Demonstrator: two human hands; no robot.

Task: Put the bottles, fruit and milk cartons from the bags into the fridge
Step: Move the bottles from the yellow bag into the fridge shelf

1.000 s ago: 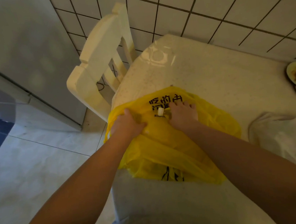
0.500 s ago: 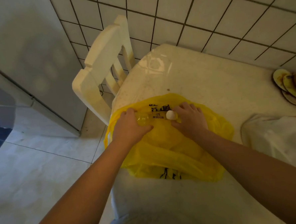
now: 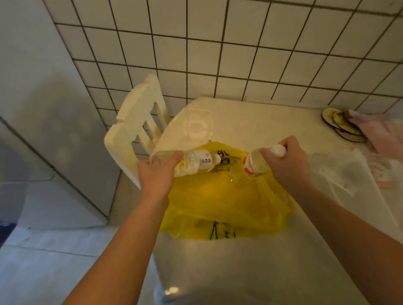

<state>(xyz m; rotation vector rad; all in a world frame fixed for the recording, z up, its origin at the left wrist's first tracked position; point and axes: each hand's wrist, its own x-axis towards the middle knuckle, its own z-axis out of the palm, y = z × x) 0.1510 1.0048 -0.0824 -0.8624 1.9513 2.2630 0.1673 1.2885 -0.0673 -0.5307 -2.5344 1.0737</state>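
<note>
Now both hands are full. The left hand (image 3: 157,178) is wrapped round the base end of a clear plastic water bottle with a white label (image 3: 196,163), held sideways with its cap pointing right. The right hand (image 3: 287,163) grips a second clear plastic bottle with a white cap and red-trimmed label (image 3: 253,164) by the neck, its body slanting down to the left. Both bottles are over the far part of the crumpled yellow plastic bag (image 3: 222,198), which lies on the pale bench (image 3: 241,121) against its left edge. I cannot tell whether the second bottle's base touches the bag.

Both bottles look filled, so each should feel fairly weighty for its size. Their thin walls would likely give under a hard squeeze, and the smooth plastic may slip. The neck under the cap is the stiffest place to hold. A grip round the labelled middle would probably steady the sideways bottle better than its base end.

A translucent white plastic bag (image 3: 348,178) sits by the right edge of the bench. The tall grey fridge (image 3: 40,110) stands left of the bench, beyond a cream slatted chair (image 3: 135,125) at the bench's left edge.
</note>
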